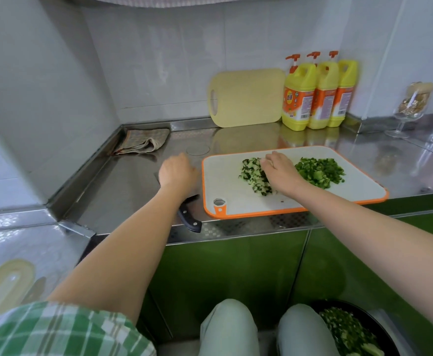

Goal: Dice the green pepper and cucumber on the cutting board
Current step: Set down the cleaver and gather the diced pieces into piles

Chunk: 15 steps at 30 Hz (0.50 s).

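Head view: my right hand [280, 171] lies palm down on the cutting board [223, 183], fingers loose and spread, their tips touching the diced cucumber [251, 176] heaped just under and to the left of it. The diced green pepper [319, 171] sits in its own heap just right of that hand, apart from the cucumber. My left hand [177, 173] is off the board's left edge, low over the steel tabletop [123, 191] and covering the blade of the knife [190, 217], whose black handle pokes out beneath my wrist toward me; I cannot tell whether its fingers are curled or flat. Beyond that hand lies a folded cloth [143, 143]; beyond my right stand three yellow bottles [312, 98].
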### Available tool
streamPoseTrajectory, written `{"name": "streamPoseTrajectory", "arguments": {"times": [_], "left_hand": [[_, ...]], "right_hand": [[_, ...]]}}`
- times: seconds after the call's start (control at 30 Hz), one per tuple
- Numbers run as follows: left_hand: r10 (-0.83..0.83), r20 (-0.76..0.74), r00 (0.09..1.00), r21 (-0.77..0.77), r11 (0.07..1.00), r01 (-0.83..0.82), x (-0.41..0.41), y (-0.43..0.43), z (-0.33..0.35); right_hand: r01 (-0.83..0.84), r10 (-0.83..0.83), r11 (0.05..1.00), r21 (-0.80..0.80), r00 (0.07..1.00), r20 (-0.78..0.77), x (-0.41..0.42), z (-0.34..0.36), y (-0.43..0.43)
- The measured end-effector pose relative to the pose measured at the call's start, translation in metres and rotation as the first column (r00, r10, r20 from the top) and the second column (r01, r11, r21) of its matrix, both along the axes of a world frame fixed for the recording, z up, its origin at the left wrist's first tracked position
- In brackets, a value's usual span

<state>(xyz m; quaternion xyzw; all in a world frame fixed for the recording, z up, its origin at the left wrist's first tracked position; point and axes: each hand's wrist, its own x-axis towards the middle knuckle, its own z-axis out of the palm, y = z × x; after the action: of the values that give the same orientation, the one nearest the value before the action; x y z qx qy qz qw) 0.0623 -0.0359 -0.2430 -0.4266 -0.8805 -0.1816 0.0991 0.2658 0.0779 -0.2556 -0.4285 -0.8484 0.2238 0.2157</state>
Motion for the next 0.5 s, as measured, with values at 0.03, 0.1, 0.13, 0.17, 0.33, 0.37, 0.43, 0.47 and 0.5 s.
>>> {"name": "streamPoseTrajectory", "arguments": {"times": [0.03, 0.1, 0.13, 0.17, 0.33, 0.37, 0.43, 0.47, 0.5], "left_hand": [[-0.092, 0.020, 0.996, 0.078, 0.993, 0.090, 0.009, 0.009, -0.001], [-0.261, 0.107, 0.959, 0.171, 0.955, 0.241, 0.031, 0.030, -0.005], [-0.322, 0.168, 0.932, 0.184, 0.939, 0.291, 0.041, 0.041, -0.007], [-0.363, 0.236, 0.901, 0.182, 0.928, 0.326, 0.050, 0.051, -0.009], [-0.394, 0.565, 0.725, 0.232, 0.919, 0.319, 0.068, 0.089, -0.019], [-0.380, 0.615, 0.691, 0.250, 0.925, 0.286, 0.066, 0.095, -0.022], [-0.364, 0.671, 0.646, 0.285, 0.931, 0.229, 0.064, 0.105, -0.028], [-0.365, 0.676, 0.640, 0.296, 0.930, 0.218, 0.063, 0.109, -0.030], [-0.371, 0.673, 0.640, 0.307, 0.927, 0.215, 0.063, 0.112, -0.031]], "right_hand": [[0.008, -0.008, 1.000, -0.021, 1.000, -0.020, 0.003, -0.001, 0.004], [0.017, -0.020, 0.998, -0.068, 0.999, -0.046, 0.008, -0.003, 0.013], [0.020, -0.026, 0.996, -0.090, 0.998, -0.060, 0.008, -0.004, 0.018], [0.029, -0.037, 0.994, -0.109, 0.997, -0.074, 0.007, -0.003, 0.023], [0.093, -0.107, 0.980, -0.176, 0.992, -0.067, -0.003, 0.000, 0.050], [0.105, -0.116, 0.972, -0.212, 0.993, -0.037, -0.005, 0.000, 0.055], [0.121, -0.120, 0.966, -0.230, 0.993, 0.018, -0.009, -0.005, 0.062], [0.124, -0.123, 0.966, -0.229, 0.992, 0.021, -0.012, -0.008, 0.063], [0.119, -0.122, 0.969, -0.216, 0.993, -0.001, -0.016, -0.011, 0.062]]}}
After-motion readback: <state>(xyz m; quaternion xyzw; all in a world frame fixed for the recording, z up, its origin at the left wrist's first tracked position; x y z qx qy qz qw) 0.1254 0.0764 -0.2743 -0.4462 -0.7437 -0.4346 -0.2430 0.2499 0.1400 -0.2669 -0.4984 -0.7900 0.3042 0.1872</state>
